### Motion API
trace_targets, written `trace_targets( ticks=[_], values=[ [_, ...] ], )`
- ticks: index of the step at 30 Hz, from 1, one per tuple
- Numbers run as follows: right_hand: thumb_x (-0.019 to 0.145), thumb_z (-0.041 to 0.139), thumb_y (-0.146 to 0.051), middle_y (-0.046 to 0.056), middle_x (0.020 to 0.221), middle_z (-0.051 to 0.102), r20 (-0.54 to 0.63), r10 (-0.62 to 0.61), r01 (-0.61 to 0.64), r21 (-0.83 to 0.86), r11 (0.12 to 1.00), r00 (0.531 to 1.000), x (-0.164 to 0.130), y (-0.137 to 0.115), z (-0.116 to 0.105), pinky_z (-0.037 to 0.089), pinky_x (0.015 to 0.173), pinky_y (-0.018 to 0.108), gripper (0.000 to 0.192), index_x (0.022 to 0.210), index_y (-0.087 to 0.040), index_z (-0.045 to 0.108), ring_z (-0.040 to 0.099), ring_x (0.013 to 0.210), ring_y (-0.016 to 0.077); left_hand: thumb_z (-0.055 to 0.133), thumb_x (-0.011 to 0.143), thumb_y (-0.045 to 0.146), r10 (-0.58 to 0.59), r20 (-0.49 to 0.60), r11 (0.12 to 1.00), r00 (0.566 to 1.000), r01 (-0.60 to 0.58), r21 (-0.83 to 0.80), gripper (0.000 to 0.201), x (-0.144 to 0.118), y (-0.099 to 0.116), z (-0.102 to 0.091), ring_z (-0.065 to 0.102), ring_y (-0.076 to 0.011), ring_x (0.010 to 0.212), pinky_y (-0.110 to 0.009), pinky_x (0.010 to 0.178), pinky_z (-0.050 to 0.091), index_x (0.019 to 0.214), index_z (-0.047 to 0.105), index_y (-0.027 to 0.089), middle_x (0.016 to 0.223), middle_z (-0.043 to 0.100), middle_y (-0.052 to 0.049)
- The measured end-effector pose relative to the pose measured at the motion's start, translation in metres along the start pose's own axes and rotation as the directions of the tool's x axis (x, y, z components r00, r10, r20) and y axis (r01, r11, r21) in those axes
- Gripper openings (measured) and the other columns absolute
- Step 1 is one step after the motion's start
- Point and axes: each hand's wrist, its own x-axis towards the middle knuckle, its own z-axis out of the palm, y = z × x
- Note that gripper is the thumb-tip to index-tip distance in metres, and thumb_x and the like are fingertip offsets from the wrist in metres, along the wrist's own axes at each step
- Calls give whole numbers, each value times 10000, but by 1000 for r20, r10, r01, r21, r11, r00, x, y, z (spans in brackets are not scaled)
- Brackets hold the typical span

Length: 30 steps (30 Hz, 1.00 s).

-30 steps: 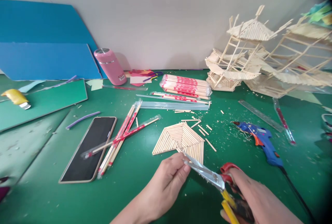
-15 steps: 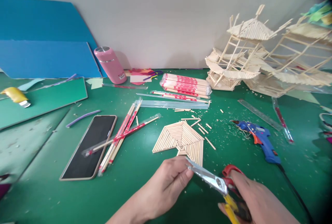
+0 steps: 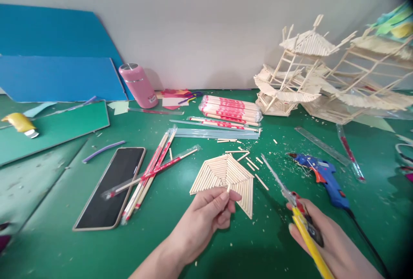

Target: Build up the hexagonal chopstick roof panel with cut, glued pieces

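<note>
The left hand (image 3: 206,212) pinches a tiny pale wooden stick piece (image 3: 228,188) just above the flat fan-shaped panel of wooden sticks (image 3: 226,175) on the green table (image 3: 64,244). It should hold the piece steady. The right hand (image 3: 325,240) is wrapped tight around red-and-yellow-handled scissors (image 3: 292,199), pointed away. A blue glue gun (image 3: 324,175) and loose short sticks (image 3: 254,165) lie close by.
</note>
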Motion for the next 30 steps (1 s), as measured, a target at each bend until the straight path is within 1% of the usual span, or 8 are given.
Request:
trace_targets(
  ticks=[5,9,11,13,16,23,26,30],
  values=[
    [749,530,-485,8,741,649,-40,62,-66,-113,991,997,6,7,2,511,548,223,388,1028,-227,456,653,677,193,552,813,311,56,-89,998,994,-54,24,215,-2,10,2,320,-54,519,-216,497,219,808,612,104,682,484,-10],
    [694,576,-497,35,781,648,-169,61,-105,-268,958,984,12,19,1,499,527,266,405,986,-232,482,655,672,224,448,865,382,109,-122,958,987,-72,277,269,-10,22,-1,246,-70,490,-228,484,183,882,577,147,541,341,61],
    [699,556,-523,46,808,642,-209,48,-114,-316,942,977,14,24,1,494,533,278,413,984,-232,492,652,687,229,424,871,398,120,-134,875,984,-41,483,282,-13,26,-5,241,-81,512,-229,491,187,885,566,156,552,308,66],
    [704,534,-551,58,830,637,-251,41,-130,-347,929,967,15,28,0,495,553,296,433,992,-231,499,649,713,238,424,871,375,153,-134,747,979,-26,664,245,-16,26,-9,304,-92,575,-226,531,237,868,545,163,621,377,48],
    [708,531,-543,80,873,643,-279,77,-178,-356,917,957,16,30,-2,498,582,318,416,986,-234,510,648,754,256,412,877,347,155,-124,649,980,-6,761,214,-18,24,-12,336,-101,625,-227,572,272,793,493,168,670,417,38],
    [626,572,-555,65,882,661,-244,253,-311,-239,920,936,15,34,-5,496,601,325,470,982,-259,493,644,797,279,404,890,335,-91,-89,914,992,118,388,210,-14,18,-7,247,-61,478,-205,457,175,766,430,167,517,355,76],
    [610,568,-562,44,864,663,-232,302,-348,-193,917,925,16,36,-5,492,610,319,464,963,-272,490,639,804,272,415,887,304,-127,-64,959,990,139,248,179,-12,15,-8,232,-42,411,-194,412,142,784,439,161,474,406,73],
    [597,580,-558,34,871,661,-224,329,-370,-175,913,917,16,36,-5,486,640,317,487,984,-278,487,633,819,263,406,883,287,-172,-13,978,985,172,119,134,-11,12,-12,390,-54,348,-173,373,248,823,432,170,511,557,15]
  ],
)
